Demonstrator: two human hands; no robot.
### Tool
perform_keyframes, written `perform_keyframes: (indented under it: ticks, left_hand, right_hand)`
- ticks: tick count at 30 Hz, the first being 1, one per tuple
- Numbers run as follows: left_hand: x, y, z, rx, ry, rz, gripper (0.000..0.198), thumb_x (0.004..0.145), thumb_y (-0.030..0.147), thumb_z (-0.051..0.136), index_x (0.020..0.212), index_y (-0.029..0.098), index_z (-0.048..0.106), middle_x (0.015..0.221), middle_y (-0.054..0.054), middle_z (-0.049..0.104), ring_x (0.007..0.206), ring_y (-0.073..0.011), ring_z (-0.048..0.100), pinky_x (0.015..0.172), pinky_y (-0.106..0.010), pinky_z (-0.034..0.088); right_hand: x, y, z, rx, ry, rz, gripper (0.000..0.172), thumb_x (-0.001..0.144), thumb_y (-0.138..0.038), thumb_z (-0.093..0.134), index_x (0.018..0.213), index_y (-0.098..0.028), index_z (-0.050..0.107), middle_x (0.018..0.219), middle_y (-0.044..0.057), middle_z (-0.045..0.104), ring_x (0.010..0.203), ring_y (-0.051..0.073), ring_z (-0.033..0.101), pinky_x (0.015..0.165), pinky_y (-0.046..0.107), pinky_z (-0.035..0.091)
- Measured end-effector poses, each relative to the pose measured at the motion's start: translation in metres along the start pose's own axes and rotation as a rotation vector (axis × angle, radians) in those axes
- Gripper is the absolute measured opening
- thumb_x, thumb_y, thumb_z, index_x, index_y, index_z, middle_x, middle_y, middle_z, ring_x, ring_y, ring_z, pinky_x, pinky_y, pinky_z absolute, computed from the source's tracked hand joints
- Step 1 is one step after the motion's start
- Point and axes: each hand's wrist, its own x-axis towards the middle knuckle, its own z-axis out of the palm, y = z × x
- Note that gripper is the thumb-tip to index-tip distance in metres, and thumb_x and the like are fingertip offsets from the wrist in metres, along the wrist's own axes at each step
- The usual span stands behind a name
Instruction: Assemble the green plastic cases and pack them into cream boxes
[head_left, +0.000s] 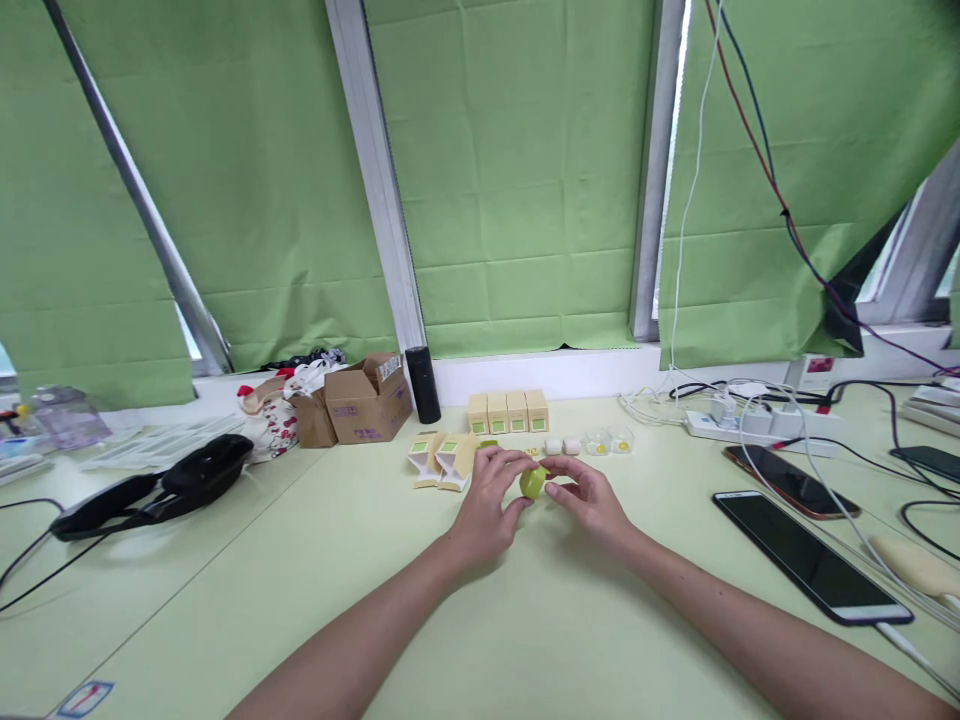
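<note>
Over the middle of the table, my left hand [491, 500] holds a small yellow-green rounded piece [532, 483] between thumb and fingers. From the other side, my right hand [589, 495] has its thumb and forefinger closed in at the right edge of the same piece. Left of my hands lie two opened cream cartons [441, 462] with green windows. Just behind the left fingers, another green piece [488, 443] shows in part. Two small white pieces [562, 446] and two clear plastic cups [609, 441] sit in a row beyond my right hand.
Several closed cream boxes [508, 412] stand at the back beside a black cylinder [423, 385] and a cardboard box [367, 400]. A black strapped pouch [161, 487] lies left. Phones [814, 555], cables and a power strip [761, 428] occupy the right side.
</note>
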Motion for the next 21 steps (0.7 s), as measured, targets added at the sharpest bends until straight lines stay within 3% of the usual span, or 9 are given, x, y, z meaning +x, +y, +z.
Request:
perform_keyframes:
  ticks: [4, 9, 14, 17, 21]
  left_hand:
    - [0.004, -0.014, 0.003, -0.131, 0.169, -0.214, 0.047, 0.082, 0.009, 0.070, 0.124, 0.029, 0.067, 0.126, -0.008, 0.064, 0.126, -0.0287, 0.054, 0.108, -0.048, 0.046]
    - [0.010, -0.039, 0.006, -0.343, 0.274, -0.347, 0.042, 0.079, 0.022, 0.076, 0.120, 0.024, 0.067, 0.123, -0.010, 0.070, 0.114, -0.0249, 0.063, 0.087, -0.035, 0.050]
    - [0.013, -0.044, 0.005, -0.559, 0.288, -0.407, 0.053, 0.079, 0.033, 0.079, 0.129, 0.022, 0.064, 0.123, -0.012, 0.071, 0.112, -0.0240, 0.066, 0.086, -0.033, 0.053]
    - [0.013, -0.042, 0.005, -0.610, 0.285, -0.424, 0.053, 0.077, 0.036, 0.082, 0.125, 0.022, 0.066, 0.124, -0.012, 0.071, 0.113, -0.0240, 0.065, 0.088, -0.033, 0.053]
    - [0.011, -0.044, 0.007, -0.617, 0.292, -0.424, 0.053, 0.074, 0.039, 0.084, 0.121, 0.021, 0.066, 0.124, -0.013, 0.071, 0.112, -0.0247, 0.067, 0.085, -0.032, 0.054]
  right_hand:
    - [0.004, 0.007, -0.012, -0.419, 0.008, -0.155, 0.022, 0.096, -0.028, 0.060, 0.117, -0.025, 0.069, 0.120, 0.009, 0.073, 0.117, 0.029, 0.064, 0.096, 0.052, 0.056]
    - [0.017, 0.013, -0.018, -0.856, -0.114, -0.328, 0.032, 0.088, -0.006, 0.058, 0.112, -0.022, 0.073, 0.122, 0.011, 0.074, 0.124, 0.033, 0.057, 0.104, 0.055, 0.049]
    - [0.041, 0.012, -0.013, -1.168, -0.319, -0.270, 0.047, 0.078, -0.001, 0.061, 0.120, -0.015, 0.074, 0.140, 0.014, 0.066, 0.143, 0.036, 0.042, 0.118, 0.052, 0.034]
    - [0.056, 0.010, -0.009, -1.262, -0.410, -0.216, 0.054, 0.078, -0.004, 0.061, 0.131, -0.013, 0.070, 0.144, 0.015, 0.064, 0.147, 0.037, 0.038, 0.120, 0.050, 0.028]
    - [0.071, 0.013, -0.002, -1.301, -0.439, -0.170, 0.046, 0.081, -0.006, 0.060, 0.125, -0.013, 0.073, 0.136, 0.017, 0.069, 0.147, 0.037, 0.040, 0.120, 0.050, 0.024]
